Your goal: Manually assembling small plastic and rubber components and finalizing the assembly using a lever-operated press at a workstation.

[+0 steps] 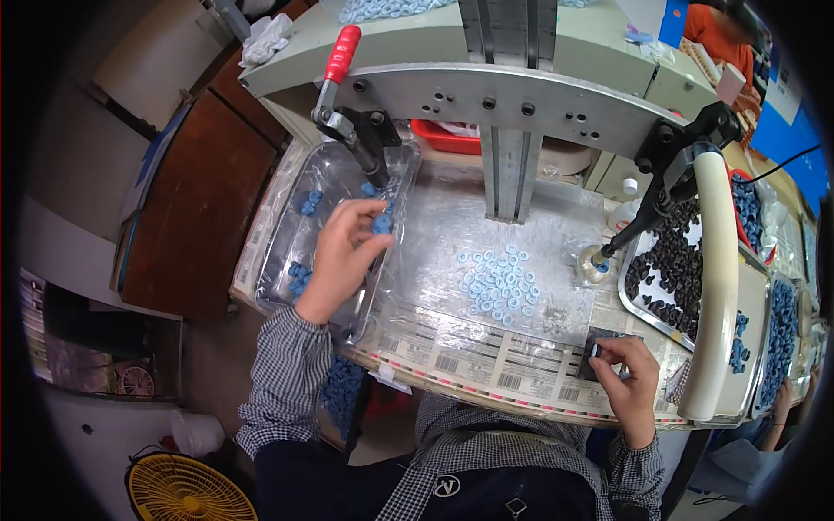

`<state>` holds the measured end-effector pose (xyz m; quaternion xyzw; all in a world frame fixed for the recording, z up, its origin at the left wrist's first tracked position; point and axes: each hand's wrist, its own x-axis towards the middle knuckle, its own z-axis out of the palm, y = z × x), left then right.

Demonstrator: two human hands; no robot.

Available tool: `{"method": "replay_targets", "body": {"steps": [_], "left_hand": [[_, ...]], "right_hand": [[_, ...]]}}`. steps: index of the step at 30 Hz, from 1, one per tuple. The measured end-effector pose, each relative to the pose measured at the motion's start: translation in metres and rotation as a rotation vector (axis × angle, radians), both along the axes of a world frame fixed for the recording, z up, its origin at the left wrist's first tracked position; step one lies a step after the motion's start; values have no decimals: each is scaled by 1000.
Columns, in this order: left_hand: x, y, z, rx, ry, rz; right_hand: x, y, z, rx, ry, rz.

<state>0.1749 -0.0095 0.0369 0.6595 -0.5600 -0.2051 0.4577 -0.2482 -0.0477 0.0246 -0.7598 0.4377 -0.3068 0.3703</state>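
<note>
My left hand is over the right side of a clear plastic-lined tray, its thumb and fingers closed on a small blue moulded part. Just beyond it, the black plunger of a toggle clamp with a red handle points down, and another blue piece shows by its tip. Low on the right, my right hand pinches a small pale piece, seemingly a ring, at a dark block. Between the hands lies a pile of light blue rings on a metal plate.
A steel crossbar spans the bench on an upright post. On the right, a second clamp with a long cream handle stands over a small round fixture. Behind that handle, a tray holds black parts. A co-worker's hand shows far right.
</note>
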Motion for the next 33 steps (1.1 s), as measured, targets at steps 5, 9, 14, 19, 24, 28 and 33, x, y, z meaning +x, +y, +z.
{"method": "replay_targets", "body": {"steps": [5, 9, 14, 19, 24, 28, 33], "left_hand": [[-68, 24, 4, -64, 225, -164], [-111, 26, 1, 59, 563, -270], [-157, 32, -32, 142, 995, -184], [-185, 30, -63, 165, 1282, -244], [-198, 31, -72, 211, 1158, -307], [-201, 30, -76, 255, 997, -347], [-217, 24, -66, 180, 696, -342]], "right_hand": [[-1, -1, 0, -22, -7, -22], [-15, -2, -8, -69, -40, -124], [-42, -20, 10, -99, 76, -87], [-46, -21, 6, -107, 280, 39], [-44, -20, 0, -270, 497, 125], [-42, -22, -3, -275, 499, 154], [-38, -14, 11, -188, 328, 113]]}}
